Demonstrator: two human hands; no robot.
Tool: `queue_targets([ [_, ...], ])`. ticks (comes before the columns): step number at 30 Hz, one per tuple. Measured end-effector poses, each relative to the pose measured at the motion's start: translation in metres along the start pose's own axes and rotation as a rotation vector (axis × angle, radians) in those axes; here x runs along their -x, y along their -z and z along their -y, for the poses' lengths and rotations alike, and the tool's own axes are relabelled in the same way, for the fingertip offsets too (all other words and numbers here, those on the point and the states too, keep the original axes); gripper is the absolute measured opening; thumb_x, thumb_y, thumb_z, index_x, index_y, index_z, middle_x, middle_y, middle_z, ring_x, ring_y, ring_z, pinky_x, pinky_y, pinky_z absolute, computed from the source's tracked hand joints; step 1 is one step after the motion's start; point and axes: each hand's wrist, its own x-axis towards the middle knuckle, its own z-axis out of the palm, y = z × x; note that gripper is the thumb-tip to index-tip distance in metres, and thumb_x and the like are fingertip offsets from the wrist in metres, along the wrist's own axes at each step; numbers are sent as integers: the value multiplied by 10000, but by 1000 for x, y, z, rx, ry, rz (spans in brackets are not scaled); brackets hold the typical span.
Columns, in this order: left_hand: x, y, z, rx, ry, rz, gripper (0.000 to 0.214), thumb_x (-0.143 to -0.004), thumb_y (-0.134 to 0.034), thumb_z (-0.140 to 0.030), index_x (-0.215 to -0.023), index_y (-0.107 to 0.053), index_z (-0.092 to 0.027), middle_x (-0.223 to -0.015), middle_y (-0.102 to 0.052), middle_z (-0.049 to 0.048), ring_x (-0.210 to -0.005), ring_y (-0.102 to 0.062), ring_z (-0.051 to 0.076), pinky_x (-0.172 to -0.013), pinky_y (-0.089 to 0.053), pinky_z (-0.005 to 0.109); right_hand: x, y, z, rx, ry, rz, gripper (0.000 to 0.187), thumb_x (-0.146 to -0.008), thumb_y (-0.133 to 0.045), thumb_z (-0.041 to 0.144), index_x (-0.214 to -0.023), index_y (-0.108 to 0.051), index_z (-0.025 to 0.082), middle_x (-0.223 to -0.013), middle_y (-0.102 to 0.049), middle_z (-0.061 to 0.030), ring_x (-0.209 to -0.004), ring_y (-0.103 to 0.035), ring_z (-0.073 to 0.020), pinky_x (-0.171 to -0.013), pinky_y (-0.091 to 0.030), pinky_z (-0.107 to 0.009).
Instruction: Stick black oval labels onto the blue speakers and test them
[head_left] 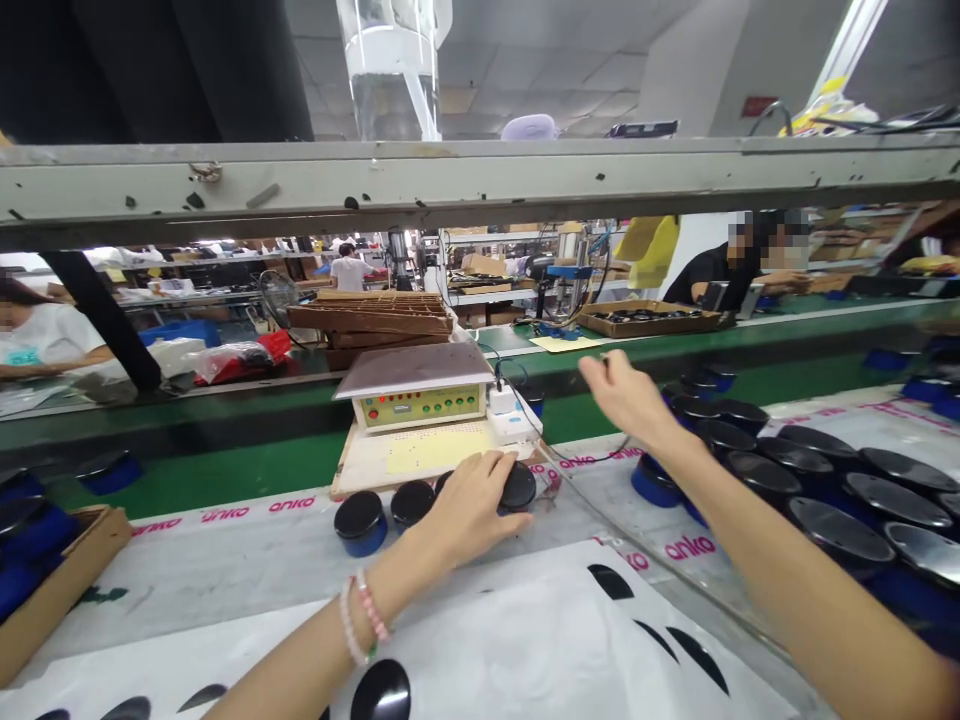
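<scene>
The left hand [469,508] lies on a black-topped blue puck [517,488], but I cannot well tell if it grips. Two same pucks [412,503] stand beside, near a control box [418,392] on the worktop [225,570]. The right hand [626,392] is open and touches nothing, above the many other pucks [761,470].

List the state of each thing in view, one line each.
Left hand: resting over a black-topped blue puck
Right hand: raised, empty, fingers loosely together
Test box: red lamps lit on front panel
Two pucks beside the left hand: upright, black tops up
Puck cluster at right: packed closely, black tops up
Far cardboard tray: holding black discs
</scene>
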Motion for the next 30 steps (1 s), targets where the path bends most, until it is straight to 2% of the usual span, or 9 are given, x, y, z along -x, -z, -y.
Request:
queue_targets([
  [4,-7,-23,12,45,65,67,659,-691,-737,-212,-1301,-493,-159,-1293,-546,161,-1230,-469,363,-1104,-209,581,-53,-69,2,-15,-52,192,306,-911,-583,318,-1167,-567,151,-1138,-606,-77,-932,-626,-193,-787,-531,-390],
  [7,5,-13,14,120,111,50,760,-649,-783,-249,-1340,-470,-198,-1374,-476,156,-1285,-386,382,-1091,-219,589,-61,-107,1,-66,-68,261,317,-913,-581,308,-1190,-557,155,-1170,-595,-84,-963,-621,-205,-804,-529,-404],
  [10,20,8,7,252,146,-8,583,-723,-724,-268,-1273,-533,-234,-1337,-509,105,-1250,-422,323,-1071,-298,513,-61,-121,0,-118,-85,257,315,-915,-577,310,-1193,-556,162,-1177,-593,-79,-972,-618,-207,-810,-527,-411],
  [13,30,26,-1,448,217,-96,345,-833,-606,-332,-1156,-585,-214,-1188,-590,84,-1133,-523,251,-1027,-378,431,-62,-106,1,-172,-90,179,315,-916,-574,316,-1191,-557,165,-1183,-586,-79,-983,-610,-210,-817,-520,-417],
  [16,32,36,-8,688,324,-176,362,-913,-461,-443,-1150,-559,-187,-1152,-594,108,-1046,-588,233,-935,-469,404,-52,-68,7,-260,-49,75,310,-895,-589,347,-1139,-554,158,-1131,-588,-73,-929,-602,-197,-781,-508,-388],
  [20,27,42,-28,1105,396,-227,428,-962,-331,-470,-1261,-482,-202,-1290,-524,124,-1092,-593,216,-911,-507,365,2,-9,25,-475,167,134,422,-751,-665,539,-949,-496,207,-1076,-619,-42,-683,-560,-134,-584,-463,-275],
  [24,29,48,-54,1767,406,77,559,-953,-296,-542,-1203,-578,-128,-1103,-647,151,-890,-677,214,-799,-550,356,78,28,50,-849,451,559,489,-718,-661,602,-946,-433,234,-1150,-596,-79,-519,-490,-82,-444,-411,-243],
  [26,37,52,-61,1881,384,220,671,-943,-243,-586,-1130,-636,-75,-983,-691,162,-832,-693,227,-760,-558,349,103,37,57,-881,494,634,404,-788,-633,537,-932,-409,233,-1125,-588,-73,-506,-484,-70,-437,-400,-231],
  [30,56,58,-64,1882,447,65,583,-948,-327,-541,-1140,-651,-97,-1032,-710,130,-859,-688,208,-834,-543,359,127,48,62,-562,571,379,231,-969,-368,394,-813,-419,232,-790,-578,7,-597,-503,-121,-538,-412,-245],
])
